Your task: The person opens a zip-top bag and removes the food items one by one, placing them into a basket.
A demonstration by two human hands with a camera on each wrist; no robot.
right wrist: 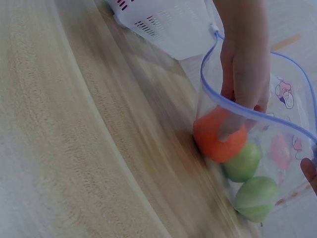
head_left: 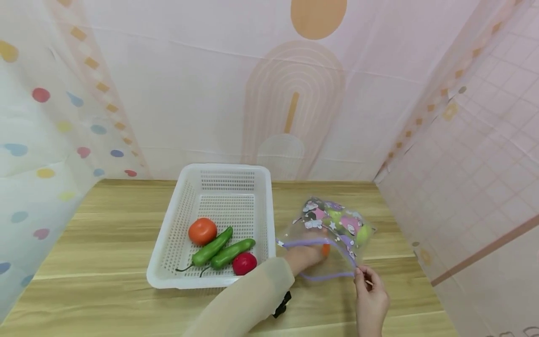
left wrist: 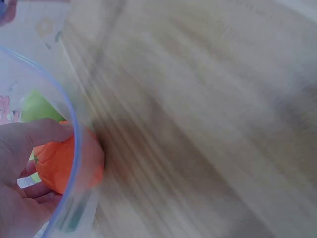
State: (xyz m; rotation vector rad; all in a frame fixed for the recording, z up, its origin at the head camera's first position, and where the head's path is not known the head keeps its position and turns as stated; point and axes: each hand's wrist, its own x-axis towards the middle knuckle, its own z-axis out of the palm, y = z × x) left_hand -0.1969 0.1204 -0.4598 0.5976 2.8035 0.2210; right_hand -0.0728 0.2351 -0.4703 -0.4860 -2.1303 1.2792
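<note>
A clear zip bag (head_left: 313, 224) with a purple zip edge and cartoon prints lies on the table, its mouth spread toward me. My left hand (head_left: 305, 257) reaches in through the mouth and grips an orange (right wrist: 218, 136), thumb on one side and fingers on the other. Deeper in the bag, two round green fruits (right wrist: 255, 196) rest beyond the orange. At the bag's right corner, my right hand (head_left: 372, 295) pinches the purple edge between thumb and fingers. In the right wrist view only some of its fingertips (right wrist: 309, 171) show.
Left of the bag stands a white perforated basket (head_left: 168, 243). Inside lie a tomato (head_left: 202, 231), two green peppers (head_left: 212, 247) and a round red item (head_left: 244, 263). Patterned cloth walls (head_left: 189, 103) enclose the wooden table (head_left: 105, 262) at the back and sides.
</note>
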